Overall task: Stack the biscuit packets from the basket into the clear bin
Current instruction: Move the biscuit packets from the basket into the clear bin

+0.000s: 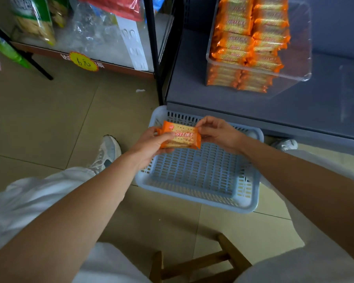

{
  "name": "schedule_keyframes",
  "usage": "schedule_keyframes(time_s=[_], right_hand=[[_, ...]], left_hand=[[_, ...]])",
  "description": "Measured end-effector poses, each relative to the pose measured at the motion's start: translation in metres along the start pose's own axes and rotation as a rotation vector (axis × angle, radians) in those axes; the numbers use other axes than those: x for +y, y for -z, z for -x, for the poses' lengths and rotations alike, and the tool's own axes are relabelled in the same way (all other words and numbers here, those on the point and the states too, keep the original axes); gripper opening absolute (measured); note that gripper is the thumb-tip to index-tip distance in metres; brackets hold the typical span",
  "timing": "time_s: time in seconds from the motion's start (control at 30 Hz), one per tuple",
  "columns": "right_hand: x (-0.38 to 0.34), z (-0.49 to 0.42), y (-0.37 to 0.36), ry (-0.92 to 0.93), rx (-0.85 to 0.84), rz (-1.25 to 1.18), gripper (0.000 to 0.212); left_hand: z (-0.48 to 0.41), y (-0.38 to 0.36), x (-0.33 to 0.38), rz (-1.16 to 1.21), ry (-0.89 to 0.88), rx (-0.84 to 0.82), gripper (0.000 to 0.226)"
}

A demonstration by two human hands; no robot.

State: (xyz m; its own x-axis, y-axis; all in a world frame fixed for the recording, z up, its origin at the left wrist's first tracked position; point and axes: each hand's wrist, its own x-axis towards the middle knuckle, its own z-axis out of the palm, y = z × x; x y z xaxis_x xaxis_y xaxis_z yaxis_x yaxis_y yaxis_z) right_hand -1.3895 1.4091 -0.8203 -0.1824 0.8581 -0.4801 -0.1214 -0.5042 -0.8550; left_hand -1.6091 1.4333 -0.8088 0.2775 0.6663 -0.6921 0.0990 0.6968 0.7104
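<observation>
Both arms reach forward, left hand (pixel 149 142) and right hand (pixel 217 131) pinching one biscuit packet (pixel 181 137) above the basket (pixel 251 203).

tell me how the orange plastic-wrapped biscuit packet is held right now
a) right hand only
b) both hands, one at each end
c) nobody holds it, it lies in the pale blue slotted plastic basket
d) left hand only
b: the left hand grips one end of the orange biscuit packet and the right hand pinches the other end, above the pale blue slotted plastic basket.

Beige tiled floor (pixel 39 119) — grey shelf (pixel 253 107), wooden stool (pixel 192 262).
</observation>
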Motion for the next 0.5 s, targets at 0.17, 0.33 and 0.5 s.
schedule_keyframes(time_s=[0.17, 0.33, 0.5], right_hand=[[-0.023, 0.018, 0.006, 0.155, 0.163, 0.348, 0.022], [-0.051, 0.035, 0.027, 0.449, 0.053, 0.955, 0.064], [-0.079, 0.039, 0.063, 0.523, 0.085, 1.069, 0.064]], left_hand=[[0.001, -0.025, 0.021, -0.005, -0.035, -0.071, 0.030], [0.000, -0.063, 0.053, -0.059, -0.091, -0.089, 0.015], [-0.006, -0.099, 0.085, -0.103, -0.105, -0.168, 0.014]])
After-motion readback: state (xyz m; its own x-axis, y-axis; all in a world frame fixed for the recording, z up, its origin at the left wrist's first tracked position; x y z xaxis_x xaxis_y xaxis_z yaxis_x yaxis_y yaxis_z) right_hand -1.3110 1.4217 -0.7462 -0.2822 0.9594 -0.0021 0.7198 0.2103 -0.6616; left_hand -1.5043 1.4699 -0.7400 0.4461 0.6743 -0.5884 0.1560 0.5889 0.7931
